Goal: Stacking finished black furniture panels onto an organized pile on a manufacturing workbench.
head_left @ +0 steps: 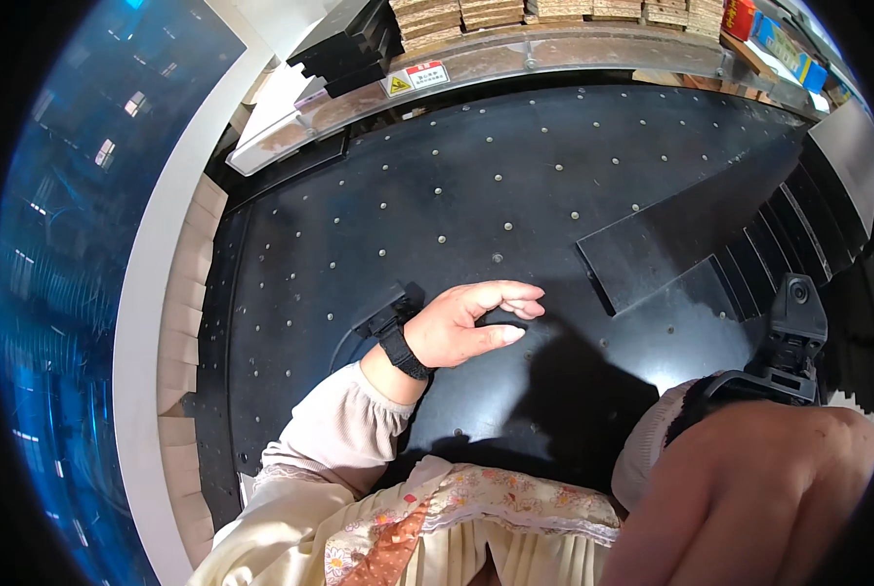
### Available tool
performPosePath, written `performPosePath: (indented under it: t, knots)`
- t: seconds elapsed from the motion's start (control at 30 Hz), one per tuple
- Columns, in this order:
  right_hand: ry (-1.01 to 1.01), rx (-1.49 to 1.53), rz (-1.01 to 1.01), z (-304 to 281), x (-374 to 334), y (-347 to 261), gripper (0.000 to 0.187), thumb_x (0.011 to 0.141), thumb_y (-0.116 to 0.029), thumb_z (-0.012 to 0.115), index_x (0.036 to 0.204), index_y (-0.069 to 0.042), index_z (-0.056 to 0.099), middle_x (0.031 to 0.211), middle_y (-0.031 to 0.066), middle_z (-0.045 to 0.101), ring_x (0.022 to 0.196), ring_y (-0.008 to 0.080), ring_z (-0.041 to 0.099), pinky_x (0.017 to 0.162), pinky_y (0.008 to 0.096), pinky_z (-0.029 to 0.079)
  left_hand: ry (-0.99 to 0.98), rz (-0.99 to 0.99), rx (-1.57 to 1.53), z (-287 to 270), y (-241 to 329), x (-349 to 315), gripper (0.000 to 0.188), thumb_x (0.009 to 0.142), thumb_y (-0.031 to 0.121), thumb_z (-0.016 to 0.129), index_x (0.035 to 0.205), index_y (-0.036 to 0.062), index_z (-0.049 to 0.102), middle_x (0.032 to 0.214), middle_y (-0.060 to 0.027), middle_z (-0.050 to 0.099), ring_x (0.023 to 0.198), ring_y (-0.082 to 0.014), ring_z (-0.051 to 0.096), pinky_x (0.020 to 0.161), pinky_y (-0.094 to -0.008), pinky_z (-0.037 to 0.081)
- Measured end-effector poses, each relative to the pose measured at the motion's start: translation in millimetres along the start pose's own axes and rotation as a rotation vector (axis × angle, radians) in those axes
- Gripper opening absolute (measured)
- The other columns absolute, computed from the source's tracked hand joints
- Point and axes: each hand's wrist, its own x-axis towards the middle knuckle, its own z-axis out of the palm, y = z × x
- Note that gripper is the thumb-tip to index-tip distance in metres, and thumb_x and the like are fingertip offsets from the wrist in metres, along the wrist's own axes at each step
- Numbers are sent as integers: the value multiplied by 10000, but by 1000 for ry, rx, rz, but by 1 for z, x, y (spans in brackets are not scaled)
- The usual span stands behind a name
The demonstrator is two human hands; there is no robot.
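My left hand [474, 320] hovers over a black table [408, 264] dotted with small round metal studs. Its fingers stretch to the right, thumb apart, and nothing is in it. A black strap with a small device [388, 314] circles the left wrist. Large and close at the lower right is my right hand [749, 488], its back and knuckles showing. Its fingers run off the lower edge, so what they hold, if anything, is hidden. Another black device [793, 322] sits on the right wrist. Beyond it, a flat black panel [691, 225] lies on the table's right side.
Several black panels [798, 225] lie overlapped at the right. A metal rail with a warning label [416, 78] crosses the back, before stacked particleboard strips [515, 12]. Black blocks [349, 44] rest at the back left. A white frame edge [149, 293] and pale flaps [188, 303] border the left.
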Motion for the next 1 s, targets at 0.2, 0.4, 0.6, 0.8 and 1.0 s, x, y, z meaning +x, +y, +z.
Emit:
performPosePath:
  t: [0.2,0.4,0.6,0.8,1.0]
  knots:
    - [28,4,16,0,-1,5,61,837,48,590,857,50,648,830,129,657,711,219,642,659,335,565,10,-13,-3,-2,-1,-1,478,853,13,632,1310,12,492,1194,-112,610,1138,-182,550,1005,-327,396]
    - [51,-1,20,3,-2,7,60,837,37,589,854,47,646,821,126,655,696,220,633,651,329,555,2,-9,-16,-2,-1,0,482,850,-4,623,1314,13,490,1195,-110,611,1141,-179,548,1007,-326,394]
    - [64,-3,22,4,-3,7,61,836,25,589,851,43,645,811,122,654,682,220,624,643,323,545,16,-14,-27,-2,-1,-2,475,853,9,629,1309,13,497,1195,-105,611,1144,-178,545,1009,-326,388]
    - [68,-4,24,3,-1,7,62,836,13,588,848,40,643,802,119,652,667,221,615,634,318,535,15,-11,-24,-1,-1,-2,475,854,17,632,1309,13,497,1194,-105,611,1146,-179,545,1011,-327,388]
    - [73,2,31,1,-1,8,65,835,2,588,845,36,642,792,116,651,652,222,606,626,312,525,3,0,-4,-2,-1,-3,478,855,10,626,1313,12,490,1195,-106,611,1146,-180,546,1008,-327,393]
